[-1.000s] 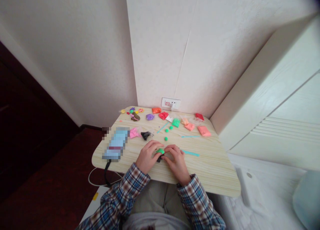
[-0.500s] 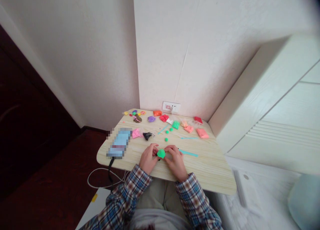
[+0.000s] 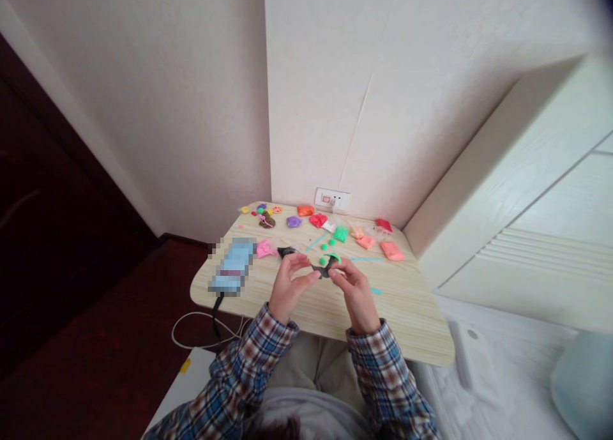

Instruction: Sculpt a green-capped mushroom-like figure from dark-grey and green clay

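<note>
My right hand [image 3: 357, 290] pinches a dark clay piece [image 3: 330, 267] with a thin green cap of clay [image 3: 334, 258] on its top. The fingers of my left hand [image 3: 288, 283] curve in from the other side, thumb and index at the dark strip's left end. Both hands are raised over the table, and the piece is tilted so that its dark underside faces me. Just beyond it lie small green clay balls [image 3: 324, 247]. A black clay packet [image 3: 286, 251] is partly hidden behind my left fingers.
On the wooden table [image 3: 407, 318] lie a phone [image 3: 234, 265] with a cable, a pink packet [image 3: 265, 248], a green packet [image 3: 341, 234], a salmon packet [image 3: 392, 250] and blue tool sticks [image 3: 368, 259]. Small figures [image 3: 267, 220] sit at the back left. A wall socket [image 3: 332, 199] is behind.
Both hands have lifted and moved forward with the clay piece. It has tipped over, so the green top now faces away and the dark underside shows. The view has shifted slightly.
</note>
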`<state>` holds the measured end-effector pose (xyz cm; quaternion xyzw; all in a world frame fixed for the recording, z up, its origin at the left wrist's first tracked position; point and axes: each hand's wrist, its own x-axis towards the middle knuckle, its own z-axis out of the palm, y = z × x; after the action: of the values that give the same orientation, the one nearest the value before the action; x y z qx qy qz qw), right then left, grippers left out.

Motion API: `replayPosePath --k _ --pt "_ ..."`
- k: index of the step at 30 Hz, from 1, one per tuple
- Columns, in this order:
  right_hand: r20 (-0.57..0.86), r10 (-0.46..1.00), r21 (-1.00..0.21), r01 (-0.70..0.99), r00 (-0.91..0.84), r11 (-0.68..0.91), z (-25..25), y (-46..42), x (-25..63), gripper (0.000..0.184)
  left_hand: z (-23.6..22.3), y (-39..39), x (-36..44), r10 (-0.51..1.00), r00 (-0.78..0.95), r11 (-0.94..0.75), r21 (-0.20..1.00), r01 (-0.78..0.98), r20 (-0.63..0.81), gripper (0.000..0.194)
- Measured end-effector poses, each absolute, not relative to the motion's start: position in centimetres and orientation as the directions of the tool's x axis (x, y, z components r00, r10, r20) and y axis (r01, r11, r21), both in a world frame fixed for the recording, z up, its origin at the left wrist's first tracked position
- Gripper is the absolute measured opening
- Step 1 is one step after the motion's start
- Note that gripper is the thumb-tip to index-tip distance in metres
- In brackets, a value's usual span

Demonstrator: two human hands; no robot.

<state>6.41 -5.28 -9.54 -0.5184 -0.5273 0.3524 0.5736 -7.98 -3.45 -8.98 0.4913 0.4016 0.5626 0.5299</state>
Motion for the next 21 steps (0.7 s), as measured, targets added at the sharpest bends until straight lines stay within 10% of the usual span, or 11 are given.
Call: replayPosePath --k 10,21 --pt "0.187 0.961 -0.968 -0.13 0.206 0.216 -3.8 -6.9 6.8 0.014 -3.0 -5.2 -7.9 0.679 0.122 -0.718 0.621 0.314 0.724 0.018" --pt "0.23 0.965 -0.916 -0.307 0.124 0.258 -1.7 -8.8 6.4 0.016 -1.0 -6.7 -6.4 0.495 -0.036 -0.847 0.492 0.203 0.868 0.013"
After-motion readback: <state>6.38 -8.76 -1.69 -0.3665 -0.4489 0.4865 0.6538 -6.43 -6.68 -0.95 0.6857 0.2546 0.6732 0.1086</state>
